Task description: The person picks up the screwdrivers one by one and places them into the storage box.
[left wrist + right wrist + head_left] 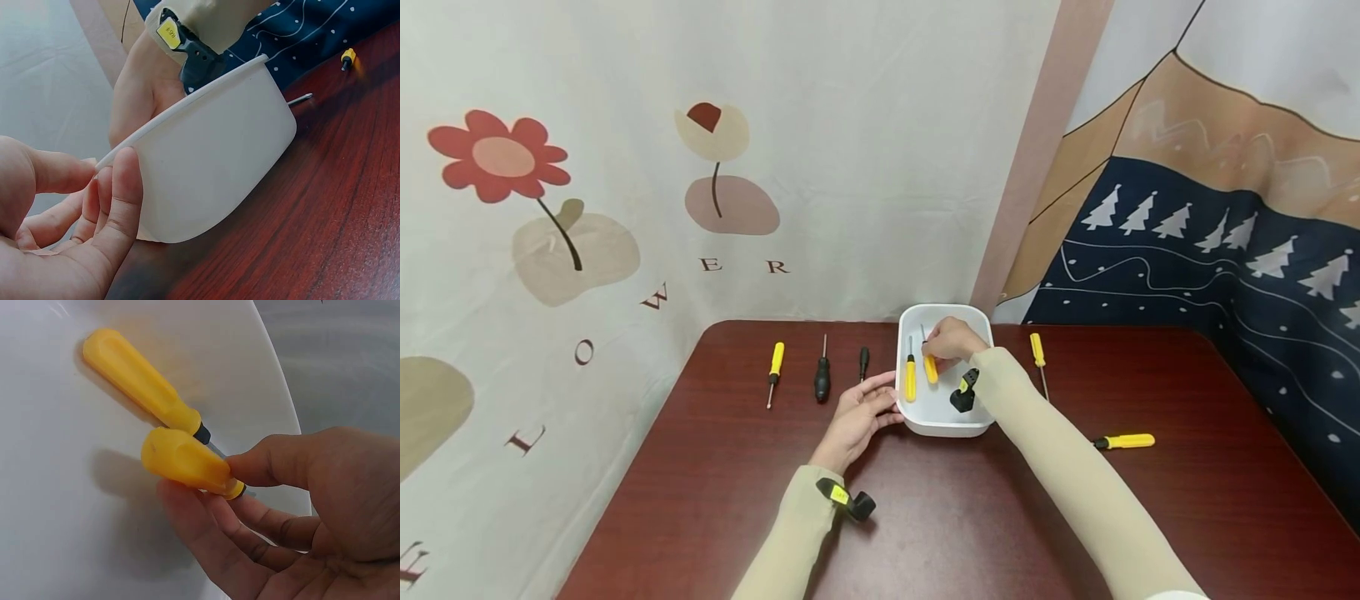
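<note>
A white plastic tub (946,431) stands near the table's back edge. Over its inside, my right hand (957,340) pinches a yellow-handled screwdriver (181,459) between thumb and fingers. The handle is tilted, and its shadow falls on the tub's floor. Beside it lies another yellow-handled screwdriver (911,379), seen in the right wrist view with a black collar. My left hand (859,421) holds the tub at its left side; in the left wrist view its fingertips (127,164) are at the rim and outer wall.
Left of the tub lie a yellow-handled screwdriver (777,360), a black-handled screwdriver (822,379) and a smaller black one (863,362). To the right are two yellow-handled screwdrivers, one upper (1037,350), one lower (1129,441), partly behind the right sleeve (1060,450). A curtain (865,150) hangs behind.
</note>
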`<state>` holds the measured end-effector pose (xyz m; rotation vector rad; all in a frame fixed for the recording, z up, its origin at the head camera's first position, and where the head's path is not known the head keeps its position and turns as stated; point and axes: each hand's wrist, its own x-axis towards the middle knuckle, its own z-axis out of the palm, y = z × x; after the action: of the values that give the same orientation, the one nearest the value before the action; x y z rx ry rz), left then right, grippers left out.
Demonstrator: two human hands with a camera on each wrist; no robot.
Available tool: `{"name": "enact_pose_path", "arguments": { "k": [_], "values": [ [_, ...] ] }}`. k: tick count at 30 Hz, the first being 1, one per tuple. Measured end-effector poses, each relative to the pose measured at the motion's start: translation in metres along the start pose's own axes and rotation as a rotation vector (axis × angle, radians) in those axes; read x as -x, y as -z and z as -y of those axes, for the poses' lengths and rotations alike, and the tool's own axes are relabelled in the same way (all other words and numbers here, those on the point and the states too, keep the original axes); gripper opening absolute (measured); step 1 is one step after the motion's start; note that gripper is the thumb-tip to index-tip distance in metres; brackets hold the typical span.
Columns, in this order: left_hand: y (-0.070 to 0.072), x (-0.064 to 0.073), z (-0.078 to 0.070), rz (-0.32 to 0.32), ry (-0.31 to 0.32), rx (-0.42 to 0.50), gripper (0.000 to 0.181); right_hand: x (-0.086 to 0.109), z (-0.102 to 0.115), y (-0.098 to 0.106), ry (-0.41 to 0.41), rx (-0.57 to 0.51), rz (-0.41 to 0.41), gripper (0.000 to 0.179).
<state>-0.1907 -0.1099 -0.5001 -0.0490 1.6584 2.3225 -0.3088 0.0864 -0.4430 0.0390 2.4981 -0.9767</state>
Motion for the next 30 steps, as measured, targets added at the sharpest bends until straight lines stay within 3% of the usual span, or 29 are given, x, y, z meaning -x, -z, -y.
{"name": "enact_pose_path", "arguments": {
  "k": [30],
  "values": [
    [-0.002,0.003,-0.001,-0.012,0.006,0.012,0.045,-0.009,0.005,-0.017,-0.054,0.043,0.011,0.018]
  ]
}}
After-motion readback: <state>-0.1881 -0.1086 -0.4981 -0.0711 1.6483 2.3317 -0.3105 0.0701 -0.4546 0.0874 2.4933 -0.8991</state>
